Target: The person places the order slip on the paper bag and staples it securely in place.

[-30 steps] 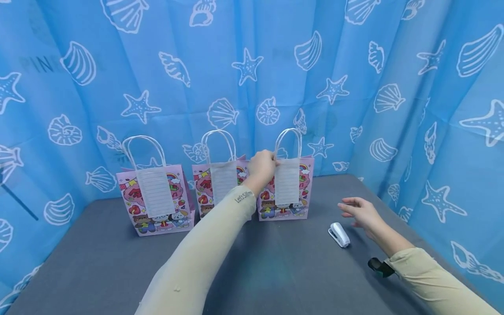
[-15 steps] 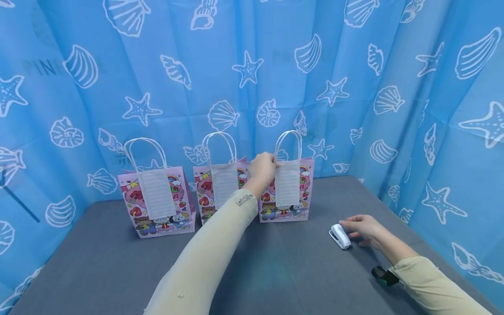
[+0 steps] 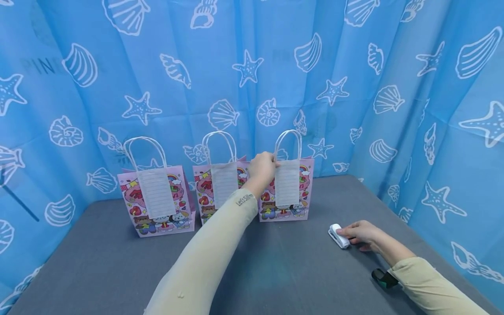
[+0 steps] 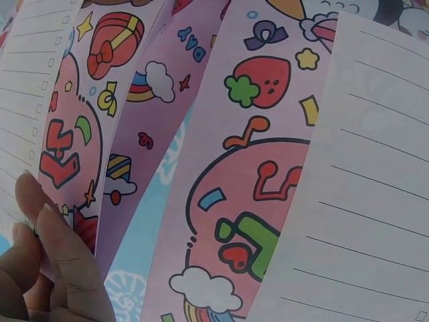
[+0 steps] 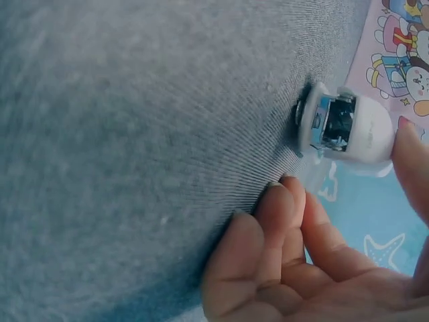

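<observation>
In the head view, my left hand [image 3: 263, 168] pinches the top left corner of a white lined paper slip [image 3: 287, 186] against the front of the right pink gift bag [image 3: 307, 190]. The left wrist view shows the thumb and fingers at the slip's [image 4: 27, 107] edge. My right hand [image 3: 366, 234] is at a small white stapler [image 3: 338, 236] lying on the table. In the right wrist view its thumb [image 5: 410, 157] touches the stapler's [image 5: 372, 131] upper side. The other fingers [image 5: 275, 215] lie low, by the tabletop, apart from the stapler; the index fingertip is partly hidden.
Two more gift bags, the left one [image 3: 185, 179] and the middle one [image 3: 202, 186], stand in the row, each with a lined slip on its front. My left forearm [image 3: 212, 245] partly covers the middle bag. A blue seashell curtain [image 3: 252, 113] hangs behind the grey table [image 3: 98, 262].
My right hand has come down and left to the stapler, and its thumb now meets the stapler. The left hand stays at the right bag's slip.
</observation>
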Motion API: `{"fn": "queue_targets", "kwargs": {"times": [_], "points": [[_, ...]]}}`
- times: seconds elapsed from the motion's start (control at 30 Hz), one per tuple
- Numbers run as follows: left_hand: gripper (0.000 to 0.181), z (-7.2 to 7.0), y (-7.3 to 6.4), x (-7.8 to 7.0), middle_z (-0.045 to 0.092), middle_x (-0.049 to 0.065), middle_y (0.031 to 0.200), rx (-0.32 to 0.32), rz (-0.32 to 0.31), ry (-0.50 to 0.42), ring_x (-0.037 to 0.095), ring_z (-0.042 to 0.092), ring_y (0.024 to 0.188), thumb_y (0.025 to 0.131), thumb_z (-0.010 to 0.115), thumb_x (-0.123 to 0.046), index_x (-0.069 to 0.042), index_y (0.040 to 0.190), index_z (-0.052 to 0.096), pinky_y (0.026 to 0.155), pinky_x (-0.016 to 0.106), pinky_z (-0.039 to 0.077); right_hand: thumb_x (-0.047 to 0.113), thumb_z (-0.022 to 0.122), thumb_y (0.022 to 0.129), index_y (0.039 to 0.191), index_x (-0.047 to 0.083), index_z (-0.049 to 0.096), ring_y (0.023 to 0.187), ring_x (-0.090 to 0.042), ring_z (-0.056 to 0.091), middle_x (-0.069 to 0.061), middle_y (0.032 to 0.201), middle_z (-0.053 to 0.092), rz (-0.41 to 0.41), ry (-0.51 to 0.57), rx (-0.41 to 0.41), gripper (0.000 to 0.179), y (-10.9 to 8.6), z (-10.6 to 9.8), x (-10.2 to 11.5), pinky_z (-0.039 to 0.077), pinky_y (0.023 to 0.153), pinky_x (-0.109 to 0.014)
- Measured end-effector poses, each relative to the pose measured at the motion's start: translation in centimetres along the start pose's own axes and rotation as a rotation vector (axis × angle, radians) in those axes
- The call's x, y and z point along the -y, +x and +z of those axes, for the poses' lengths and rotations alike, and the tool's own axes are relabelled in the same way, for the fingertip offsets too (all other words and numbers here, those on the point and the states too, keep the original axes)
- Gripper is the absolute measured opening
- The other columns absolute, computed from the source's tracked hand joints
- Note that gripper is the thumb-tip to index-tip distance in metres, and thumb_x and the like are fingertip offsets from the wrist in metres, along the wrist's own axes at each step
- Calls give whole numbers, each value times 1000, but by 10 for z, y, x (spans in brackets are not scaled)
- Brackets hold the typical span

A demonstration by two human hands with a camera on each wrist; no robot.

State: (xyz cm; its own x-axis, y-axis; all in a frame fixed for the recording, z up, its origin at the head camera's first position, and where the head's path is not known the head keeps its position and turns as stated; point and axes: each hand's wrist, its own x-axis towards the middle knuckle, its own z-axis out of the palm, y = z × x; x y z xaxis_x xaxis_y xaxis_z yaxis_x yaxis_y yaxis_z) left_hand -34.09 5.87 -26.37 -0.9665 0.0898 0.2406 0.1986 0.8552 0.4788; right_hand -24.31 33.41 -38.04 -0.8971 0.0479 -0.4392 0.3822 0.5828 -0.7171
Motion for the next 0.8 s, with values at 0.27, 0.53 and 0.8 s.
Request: {"fn": "queue_targets", "kwargs": {"times": [0.27, 0.53, 0.8], "points": [[21, 0, 0, 0, 73, -1, 100, -10, -6, 9, 18, 67, 79, 94, 62, -30, -19, 107, 75, 56, 26, 46, 46, 68, 88, 125, -15, 51, 98, -32, 53, -22, 108, 57, 7, -134, -4, 74, 1, 8, 7, 46, 73, -39], [24, 1, 1, -1, 73, -1, 100, 5, -7, 8, 18, 67, 80, 95, 62, -31, -18, 110, 74, 54, 24, 46, 42, 68, 89, 116, -12, 58, 87, -25, 49, -14, 98, 55, -46, -146, -22, 62, -4, 13, 8, 42, 67, -35], [23, -1, -2, -2, 72, -2, 97, 2, -10, 16, 16, 65, 76, 95, 62, -32, -19, 108, 75, 55, 26, 46, 35, 66, 92, 112, -13, 54, 88, -26, 60, -18, 101, 57, -65, -29, -27, 54, -14, 9, 18, 54, 67, -40]]}}
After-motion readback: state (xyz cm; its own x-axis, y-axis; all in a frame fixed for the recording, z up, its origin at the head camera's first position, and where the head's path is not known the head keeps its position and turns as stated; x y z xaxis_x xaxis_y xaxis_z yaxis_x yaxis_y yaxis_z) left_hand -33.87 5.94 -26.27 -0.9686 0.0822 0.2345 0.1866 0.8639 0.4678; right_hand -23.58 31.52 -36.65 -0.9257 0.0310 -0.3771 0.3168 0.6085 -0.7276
